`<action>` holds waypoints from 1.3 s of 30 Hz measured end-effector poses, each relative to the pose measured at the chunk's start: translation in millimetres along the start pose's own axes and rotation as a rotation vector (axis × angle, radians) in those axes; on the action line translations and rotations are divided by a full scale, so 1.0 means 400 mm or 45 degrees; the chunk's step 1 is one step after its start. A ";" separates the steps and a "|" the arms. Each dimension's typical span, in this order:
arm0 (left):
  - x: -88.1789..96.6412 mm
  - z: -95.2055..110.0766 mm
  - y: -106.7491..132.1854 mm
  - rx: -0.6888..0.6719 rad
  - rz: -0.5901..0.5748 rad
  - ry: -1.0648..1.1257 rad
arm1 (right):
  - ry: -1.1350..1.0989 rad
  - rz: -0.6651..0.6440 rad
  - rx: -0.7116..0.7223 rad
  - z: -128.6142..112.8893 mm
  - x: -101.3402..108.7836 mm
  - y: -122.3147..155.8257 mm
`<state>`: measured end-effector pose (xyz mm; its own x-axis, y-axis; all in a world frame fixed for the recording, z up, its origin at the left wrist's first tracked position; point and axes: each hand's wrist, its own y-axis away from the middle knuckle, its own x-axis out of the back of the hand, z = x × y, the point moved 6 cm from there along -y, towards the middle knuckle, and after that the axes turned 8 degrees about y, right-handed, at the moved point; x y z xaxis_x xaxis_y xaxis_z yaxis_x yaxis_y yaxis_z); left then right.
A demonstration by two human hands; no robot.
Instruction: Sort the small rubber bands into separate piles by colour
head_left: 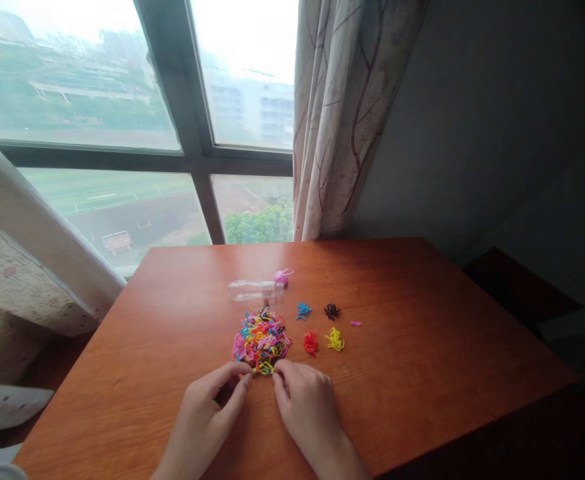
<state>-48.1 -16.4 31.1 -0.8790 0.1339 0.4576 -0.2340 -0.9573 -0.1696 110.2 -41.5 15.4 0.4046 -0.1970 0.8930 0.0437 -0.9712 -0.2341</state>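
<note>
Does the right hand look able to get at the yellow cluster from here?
Probably yes: the yellow cluster lies just beyond the right hand, with tabletop showing between them. The red cluster sits left of it, near the likely path, but looks low enough to pass over.

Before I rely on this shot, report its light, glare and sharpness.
Head view: the sky outside the window is blown nearly white; head view again: pale sheen toward the far edge of the wooden tabletop; same head view: the right-hand wall sinks into shadow; also head view: the clear bottle is faint, and strands in the multicolored band pile mostly blend together.
</note>
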 end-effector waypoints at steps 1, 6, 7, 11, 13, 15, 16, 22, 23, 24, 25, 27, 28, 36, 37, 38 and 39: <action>-0.002 -0.001 0.001 -0.005 -0.001 0.001 | -0.012 0.015 0.005 0.001 0.003 0.002; -0.011 -0.003 0.004 -0.029 -0.008 -0.016 | -0.105 0.092 0.013 0.004 0.026 0.014; -0.013 -0.004 0.005 -0.034 -0.013 -0.027 | -0.131 0.105 0.016 0.004 0.031 0.016; -0.020 -0.009 0.008 -0.052 -0.027 -0.068 | -0.184 0.140 0.036 0.006 0.042 0.018; -0.021 -0.013 0.010 -0.059 -0.025 -0.083 | -0.197 0.150 0.036 0.010 0.044 0.017; -0.021 -0.014 0.012 -0.072 -0.010 -0.098 | -0.225 0.152 0.021 0.017 0.046 0.013; -0.020 -0.015 0.013 -0.079 -0.002 -0.107 | -0.243 0.150 0.010 0.021 0.047 0.011; -0.021 -0.013 0.017 -0.099 -0.008 -0.137 | -0.342 0.097 -0.025 0.026 0.048 0.006; -0.021 -0.012 0.018 -0.103 -0.012 -0.138 | -0.344 0.099 -0.027 0.028 0.050 0.005; -0.021 -0.012 0.019 -0.106 -0.015 -0.139 | -0.336 0.109 -0.030 0.033 0.052 0.003; -0.020 -0.012 0.019 -0.108 -0.016 -0.144 | -0.315 0.124 -0.036 0.042 0.056 0.000; -0.021 -0.012 0.020 -0.112 -0.018 -0.160 | -0.242 0.168 -0.057 0.072 0.069 -0.011; -0.021 -0.012 0.020 -0.116 -0.019 -0.171 | -0.193 0.191 -0.073 0.093 0.076 -0.020; -0.026 -0.005 0.015 -0.153 -0.026 -0.205 | 0.274 0.246 -0.260 0.279 0.143 -0.117; -0.026 -0.005 0.016 -0.150 -0.029 -0.207 | 0.309 0.235 -0.280 0.291 0.146 -0.126; -0.026 -0.005 0.017 -0.150 -0.031 -0.208 | 0.339 0.219 -0.298 0.300 0.146 -0.133; -0.026 -0.005 0.018 -0.149 -0.033 -0.211 | 0.364 0.199 -0.310 0.306 0.144 -0.137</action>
<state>-41.5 -24.2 23.5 -0.7940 0.1050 0.5988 -0.3108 -0.9166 -0.2514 242.7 16.9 32.7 0.1178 -0.3406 0.9328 -0.2293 -0.9233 -0.3082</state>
